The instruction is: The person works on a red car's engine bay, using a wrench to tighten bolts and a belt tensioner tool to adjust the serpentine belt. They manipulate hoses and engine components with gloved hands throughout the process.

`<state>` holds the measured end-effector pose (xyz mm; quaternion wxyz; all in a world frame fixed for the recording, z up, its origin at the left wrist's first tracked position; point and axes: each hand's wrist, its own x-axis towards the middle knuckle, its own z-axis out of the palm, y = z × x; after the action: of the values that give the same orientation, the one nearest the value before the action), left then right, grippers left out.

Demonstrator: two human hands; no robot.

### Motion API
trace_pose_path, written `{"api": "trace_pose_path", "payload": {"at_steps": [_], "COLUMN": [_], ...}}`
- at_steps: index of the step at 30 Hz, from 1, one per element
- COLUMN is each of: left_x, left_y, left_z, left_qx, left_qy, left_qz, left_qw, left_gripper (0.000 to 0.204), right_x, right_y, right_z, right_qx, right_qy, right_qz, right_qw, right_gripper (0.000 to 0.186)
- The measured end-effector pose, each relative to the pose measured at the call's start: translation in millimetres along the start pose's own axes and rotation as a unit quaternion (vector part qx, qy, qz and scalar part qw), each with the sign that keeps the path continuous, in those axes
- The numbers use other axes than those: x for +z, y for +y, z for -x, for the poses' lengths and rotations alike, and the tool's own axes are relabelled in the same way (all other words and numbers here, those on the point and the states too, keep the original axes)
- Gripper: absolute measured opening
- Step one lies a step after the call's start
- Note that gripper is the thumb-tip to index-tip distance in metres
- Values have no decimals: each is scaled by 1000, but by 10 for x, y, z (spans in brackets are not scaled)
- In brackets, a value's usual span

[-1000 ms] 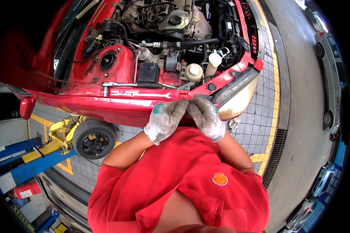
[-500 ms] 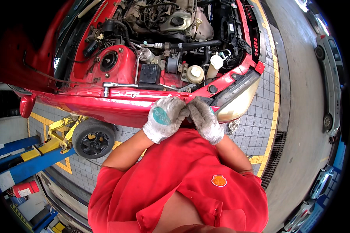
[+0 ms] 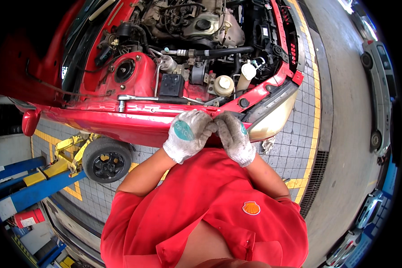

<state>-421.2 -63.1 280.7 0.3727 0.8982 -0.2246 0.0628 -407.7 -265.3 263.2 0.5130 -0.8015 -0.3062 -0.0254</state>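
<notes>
My left hand [image 3: 190,134] and my right hand [image 3: 232,137], in grimy white knitted gloves, meet fingertip to fingertip at the front corner of the red car's fender [image 3: 143,117]. Both have their fingers curled together; whatever is between them is hidden. Beyond them is the open engine bay, with a black box [image 3: 171,85] and a cream reservoir [image 3: 224,85]. A silver ratchet with a socket [image 3: 138,97] lies along the bay's near edge, left of my hands.
A loose wheel [image 3: 107,158] stands at the lower left beside a blue and yellow lift [image 3: 42,187]. A floor grate [image 3: 315,181] and a yellow line lie to the right. Parked cars [image 3: 375,98] line the far right. The raised bonnet is at the left.
My left hand has turned to show more of its back, with the fingers more curled. Both hands stay together at about the same place on the fender.
</notes>
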Motion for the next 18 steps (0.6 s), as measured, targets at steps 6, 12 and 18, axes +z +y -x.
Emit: {"api": "trace_pose_path", "payload": {"at_steps": [6, 12, 18], "left_x": [23, 62, 39], "left_y": [19, -72, -4], "left_z": [13, 8, -5], "left_qx": [-8, 37, -39], "left_qy": [64, 43, 20], "left_qz": [45, -11, 35], "left_qw": [997, 998, 998], "left_gripper": [22, 19, 23], "right_x": [-10, 11, 6], "right_y": [-58, -64, 7], "right_z": [-65, -38, -26], "right_qx": [-17, 59, 11], "right_qy": [2, 1, -6], "right_qz": [4, -37, 7], "right_qw": [1000, 998, 1000], "right_gripper": [13, 13, 15]}}
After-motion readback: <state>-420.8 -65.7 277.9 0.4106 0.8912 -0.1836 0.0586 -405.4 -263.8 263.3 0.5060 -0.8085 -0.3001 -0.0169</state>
